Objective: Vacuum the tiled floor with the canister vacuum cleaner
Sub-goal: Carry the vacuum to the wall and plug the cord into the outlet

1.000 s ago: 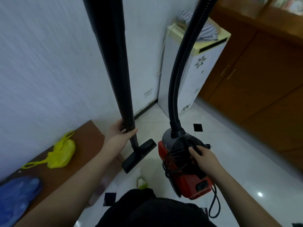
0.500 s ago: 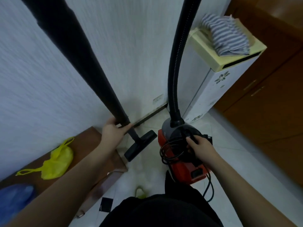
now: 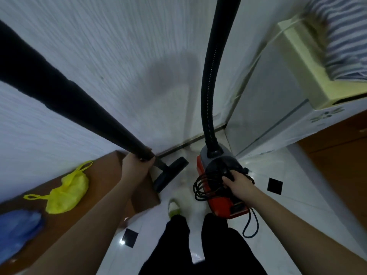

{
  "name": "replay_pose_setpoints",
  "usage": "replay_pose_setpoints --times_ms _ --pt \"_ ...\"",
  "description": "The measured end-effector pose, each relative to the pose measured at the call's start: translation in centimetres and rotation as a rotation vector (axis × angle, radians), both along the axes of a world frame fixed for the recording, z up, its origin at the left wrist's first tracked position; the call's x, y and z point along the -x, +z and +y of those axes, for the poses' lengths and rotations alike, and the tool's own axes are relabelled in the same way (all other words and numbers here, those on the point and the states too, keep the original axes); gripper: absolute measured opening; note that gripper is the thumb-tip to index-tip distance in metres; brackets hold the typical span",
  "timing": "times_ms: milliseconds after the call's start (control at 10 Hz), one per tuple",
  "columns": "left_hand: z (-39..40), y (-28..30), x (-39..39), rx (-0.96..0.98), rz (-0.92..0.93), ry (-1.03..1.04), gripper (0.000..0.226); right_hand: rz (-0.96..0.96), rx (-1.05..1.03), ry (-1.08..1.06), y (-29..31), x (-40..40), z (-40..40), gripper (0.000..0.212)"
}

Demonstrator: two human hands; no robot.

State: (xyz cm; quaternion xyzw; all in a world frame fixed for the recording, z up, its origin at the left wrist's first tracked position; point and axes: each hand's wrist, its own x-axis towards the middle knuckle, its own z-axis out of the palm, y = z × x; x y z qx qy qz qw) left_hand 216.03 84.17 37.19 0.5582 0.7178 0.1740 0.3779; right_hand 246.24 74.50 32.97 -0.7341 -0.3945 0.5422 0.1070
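My left hand [image 3: 137,167] grips the lower end of the black vacuum wand [image 3: 83,108], which slants up to the upper left. Just beyond that hand the black floor nozzle [image 3: 170,176] hangs above the white tiled floor [image 3: 297,195] near the wall base. My right hand [image 3: 238,183] holds the top handle of the red and grey canister vacuum [image 3: 222,199], with loops of black power cord [image 3: 202,187] bunched under the fingers. The ribbed black hose [image 3: 210,76] rises from the canister out of the top of the view.
A low brown wooden bench [image 3: 111,175] on the left carries a yellow plastic bag [image 3: 65,193] and a blue bag [image 3: 17,229]. A white appliance [image 3: 278,120] with a striped cloth [image 3: 345,38] stands at right, by wooden cabinets [image 3: 337,155]. My legs and a shoe [image 3: 174,207] are below.
I have come closer to the wall and the white appliance. The wand has tilted further to the left. Both hands keep their holds.
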Motion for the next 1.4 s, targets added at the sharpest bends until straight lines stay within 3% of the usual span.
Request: replay_pose_setpoints --times_ms 200,400,800,1000,1100,1200,1300,1400 --pt "4.2 -7.8 0.4 0.098 0.027 0.063 0.032 0.006 0.084 0.051 -8.0 0.8 4.3 0.013" --pt "6.7 -17.2 0.5 0.169 0.080 0.048 0.033 0.017 0.176 0.121 -18.3 2.1 6.5 0.049" --pt "8.4 -31.6 -0.5 0.178 0.106 0.055 0.030 -0.159 0.316 0.329 -34.9 5.5 7.9 0.041" --pt "9.3 -35.6 -0.1 0.231 0.138 0.005 0.025 -0.200 0.340 0.337 -40.0 7.2 8.3 0.044" --pt "9.5 -36.5 -0.3 0.226 0.196 -0.017 0.020 -0.137 0.403 0.148 -41.1 8.1 9.0 0.045" --pt "9.9 -37.1 -0.6 0.196 0.210 -0.051 0.023 -0.242 0.385 0.538 -41.7 8.7 9.7 0.051" --pt "10.5 -37.1 -0.7 0.161 0.178 -0.056 0.026 -0.150 0.387 0.230 -43.6 8.9 10.2 0.046" --pt "10.9 -37.3 -0.9 0.125 0.173 -0.026 0.031 -0.185 0.341 0.335 -44.7 9.1 10.7 0.041"
